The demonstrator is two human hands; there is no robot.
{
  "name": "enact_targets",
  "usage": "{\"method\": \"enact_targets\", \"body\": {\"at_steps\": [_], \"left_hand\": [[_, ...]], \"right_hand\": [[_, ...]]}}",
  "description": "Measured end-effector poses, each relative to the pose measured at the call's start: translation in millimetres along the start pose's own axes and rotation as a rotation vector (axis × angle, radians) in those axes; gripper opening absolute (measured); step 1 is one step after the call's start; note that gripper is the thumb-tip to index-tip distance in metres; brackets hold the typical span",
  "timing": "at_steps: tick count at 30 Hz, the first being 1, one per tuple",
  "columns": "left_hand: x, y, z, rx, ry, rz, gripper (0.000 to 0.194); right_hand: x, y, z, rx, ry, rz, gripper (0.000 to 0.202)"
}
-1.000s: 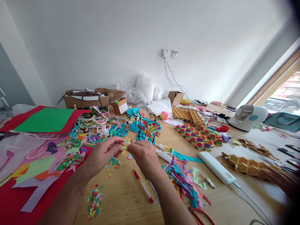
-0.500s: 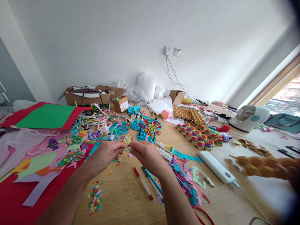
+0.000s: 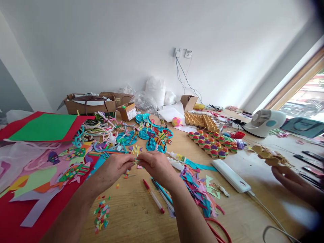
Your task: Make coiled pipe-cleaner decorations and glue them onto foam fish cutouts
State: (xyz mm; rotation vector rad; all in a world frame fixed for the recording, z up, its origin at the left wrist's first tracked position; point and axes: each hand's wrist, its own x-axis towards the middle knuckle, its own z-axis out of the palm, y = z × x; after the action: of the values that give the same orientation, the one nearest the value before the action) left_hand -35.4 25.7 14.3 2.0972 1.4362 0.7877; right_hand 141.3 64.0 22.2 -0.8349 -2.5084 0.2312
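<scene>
My left hand (image 3: 118,166) and my right hand (image 3: 153,165) meet over the middle of the table, fingertips pinched close together. Between them a tiny pale green scrap of paper (image 3: 136,162) just shows, mostly hidden by the fingers. Under and beyond the fingertips lie a striped paper fish (image 3: 135,149) and a few bright paper bits (image 3: 126,174). Nearer me is a small heap of coloured paper snippets (image 3: 101,216). A red pen (image 3: 153,196) lies below my right hand, with blue pens (image 3: 163,194) partly behind my forearm.
At right, another person's hand (image 3: 291,179) touches an egg-carton piece (image 3: 269,156). A white power bank (image 3: 231,175) trails a cable. Paper strips (image 3: 196,189), glue bottles (image 3: 178,157), painted egg cartons (image 3: 210,143), blue decorated discs (image 3: 152,145) and coloured sheets (image 3: 48,126) crowd the table.
My hands stay pinched together, fingertips slightly closer. At right, the other person's egg-carton piece has moved back and down onto the table. The view has shifted slightly.
</scene>
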Motion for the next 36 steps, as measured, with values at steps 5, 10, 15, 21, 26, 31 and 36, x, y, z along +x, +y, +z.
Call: {"method": "enact_targets", "body": {"at_steps": [5,10,15,21,26,31,36], "left_hand": [[0.4,-4.0,1.8,-0.018,-0.069,0.025,0.021],[0.4,-14.5,-6.1,-0.126,-0.182,-0.004,0.02],[-6.1,-35.9,-27.1,-0.497,0.026,-0.2,0.013],[-7.2,-30.7,-25.8,-1.028,0.198,-0.269,0.024],[-3.0,-12.4,-1.8,-1.237,-0.008,-0.269,0.024],[-1.4,-7.6,10.1,-1.315,-0.111,-0.292,0.023],[0.1,-8.3,11.5,-1.293,-0.126,-0.28,0.023]], "right_hand": [[-1.9,3.1,-5.1,0.034,-0.015,-0.067,0.011],[-8.9,5.9,-14.8,0.044,-0.113,-0.076,0.013],[-22.5,28.0,-27.6,0.325,0.197,0.244,0.019],[-10.1,38.6,-12.2,0.384,0.413,0.34,0.015],[1.3,7.9,6.9,0.439,0.462,-0.033,0.029],[2.3,6.6,17.8,0.441,0.463,0.004,0.043],[3.7,15.3,18.8,0.35,0.443,-0.054,0.018]]}}
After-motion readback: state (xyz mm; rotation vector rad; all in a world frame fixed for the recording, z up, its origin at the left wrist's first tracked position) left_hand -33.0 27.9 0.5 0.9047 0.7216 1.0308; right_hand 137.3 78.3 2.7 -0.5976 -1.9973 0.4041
